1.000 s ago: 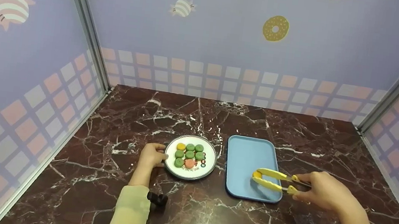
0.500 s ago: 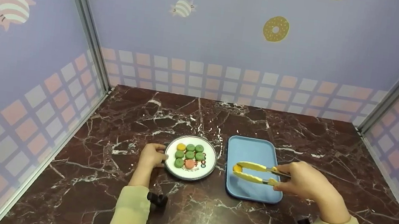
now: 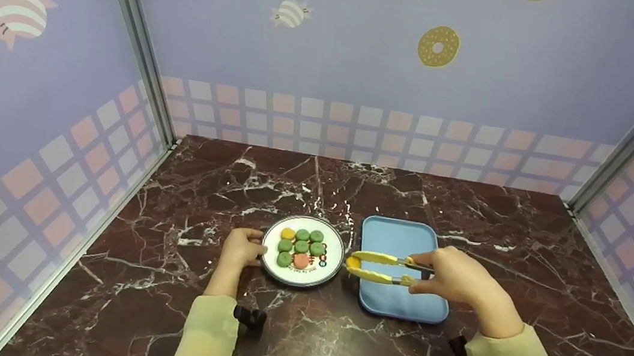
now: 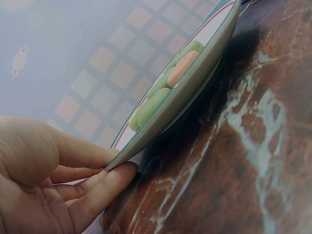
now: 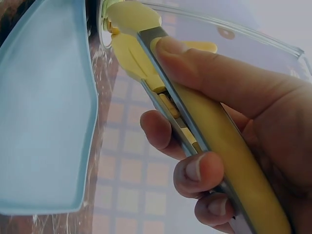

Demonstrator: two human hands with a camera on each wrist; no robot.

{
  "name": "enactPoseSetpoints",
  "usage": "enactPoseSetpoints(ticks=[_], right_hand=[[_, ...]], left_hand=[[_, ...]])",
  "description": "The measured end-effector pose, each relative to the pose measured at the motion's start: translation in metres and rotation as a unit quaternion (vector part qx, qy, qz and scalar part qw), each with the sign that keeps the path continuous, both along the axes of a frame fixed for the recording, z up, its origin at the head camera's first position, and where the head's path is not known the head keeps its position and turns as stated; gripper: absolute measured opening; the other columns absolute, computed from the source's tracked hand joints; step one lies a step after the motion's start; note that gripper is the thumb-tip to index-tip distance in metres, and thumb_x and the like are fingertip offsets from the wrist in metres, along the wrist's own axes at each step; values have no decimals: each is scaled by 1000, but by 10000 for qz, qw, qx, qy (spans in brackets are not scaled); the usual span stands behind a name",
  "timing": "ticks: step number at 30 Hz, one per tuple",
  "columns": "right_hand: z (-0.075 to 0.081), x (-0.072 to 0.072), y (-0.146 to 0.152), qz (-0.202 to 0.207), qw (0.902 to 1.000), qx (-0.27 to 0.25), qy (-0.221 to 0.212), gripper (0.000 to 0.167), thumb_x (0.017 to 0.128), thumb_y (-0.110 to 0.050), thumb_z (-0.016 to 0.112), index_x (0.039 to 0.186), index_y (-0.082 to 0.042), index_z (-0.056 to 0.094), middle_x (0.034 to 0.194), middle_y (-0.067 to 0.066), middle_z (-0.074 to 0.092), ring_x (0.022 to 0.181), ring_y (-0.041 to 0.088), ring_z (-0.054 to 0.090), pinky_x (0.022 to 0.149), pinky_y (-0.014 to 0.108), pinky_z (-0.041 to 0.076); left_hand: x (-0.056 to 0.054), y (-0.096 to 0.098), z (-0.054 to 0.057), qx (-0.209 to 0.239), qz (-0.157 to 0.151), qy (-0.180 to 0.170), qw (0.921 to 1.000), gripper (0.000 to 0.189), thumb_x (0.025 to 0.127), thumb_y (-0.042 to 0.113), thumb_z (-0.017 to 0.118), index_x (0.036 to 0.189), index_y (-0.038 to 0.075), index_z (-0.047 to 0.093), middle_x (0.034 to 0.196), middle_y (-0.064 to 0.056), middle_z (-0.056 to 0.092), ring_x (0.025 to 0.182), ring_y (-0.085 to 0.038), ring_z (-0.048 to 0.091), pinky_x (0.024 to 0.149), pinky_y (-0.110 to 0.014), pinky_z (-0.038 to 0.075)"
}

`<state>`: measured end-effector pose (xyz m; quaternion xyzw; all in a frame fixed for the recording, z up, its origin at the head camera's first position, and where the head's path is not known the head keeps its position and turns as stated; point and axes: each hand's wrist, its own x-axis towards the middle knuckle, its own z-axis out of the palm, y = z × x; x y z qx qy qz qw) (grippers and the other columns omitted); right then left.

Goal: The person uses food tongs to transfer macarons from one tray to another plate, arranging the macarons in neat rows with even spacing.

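Observation:
My left hand (image 3: 243, 247) pinches the left rim of a round white plate (image 3: 267, 264), thumb above and fingers below, as the left wrist view shows. On the plate lie several green round cakes (image 3: 301, 247), a yellow one (image 3: 288, 233) and an orange-pink one (image 3: 301, 260). In my right hand (image 3: 458, 278) is a pair of yellow tongs (image 3: 380, 277), gripped by the handles. Between the tong tips sits a small yellow-orange piece (image 3: 354, 262), held just right of the plate's rim. The tongs cross above a blue tray (image 3: 398, 302).
The plate and tray stand side by side on a dark red marbled table (image 3: 297, 339). A patterned lilac wall (image 3: 356, 56) rises behind, with side walls left and right. Small white specks dot the tabletop behind the plate.
My right hand has carried the tongs and the yellow-orange piece leftward, from above the tray's lower right to its left edge beside the plate. My left hand and the plate stay put.

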<state>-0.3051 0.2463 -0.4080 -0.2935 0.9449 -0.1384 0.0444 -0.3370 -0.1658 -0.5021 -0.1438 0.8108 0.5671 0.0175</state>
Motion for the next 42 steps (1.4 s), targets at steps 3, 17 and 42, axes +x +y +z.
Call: enactPoseSetpoints(ticks=[3, 17, 42], right_hand=[[-2, -5, -7, 46, 10000, -25, -19, 50, 87, -31, 89, 128, -6, 77, 86, -1, 74, 63, 10, 48, 58, 32, 44], [-11, -20, -44, 285, 9996, 53, -45, 42, 87, -30, 90, 124, -14, 80, 82, -6, 70, 62, 10, 49, 57, 33, 44], [-12, -33, -70, 489, 9979, 339, -253, 34, 86, -27, 90, 114, -12, 82, 92, 1, 77, 70, 14, 61, 66, 41, 58]], left_hand=[[0, 0, 0, -39, -3, -13, 10000, 45, 94, -12, 68, 138, -16, 60, 130, -36, 64, 96, -40, 73, 68, -33, 68], [0, 0, -1, -125, -5, 34, 9999, 44, 93, -11, 70, 137, -15, 62, 131, -35, 64, 96, -40, 74, 65, -31, 68], [-1, -1, -1, -36, -32, 48, 10000, 46, 93, -12, 68, 137, -17, 60, 130, -36, 63, 93, -40, 74, 66, -33, 68]])
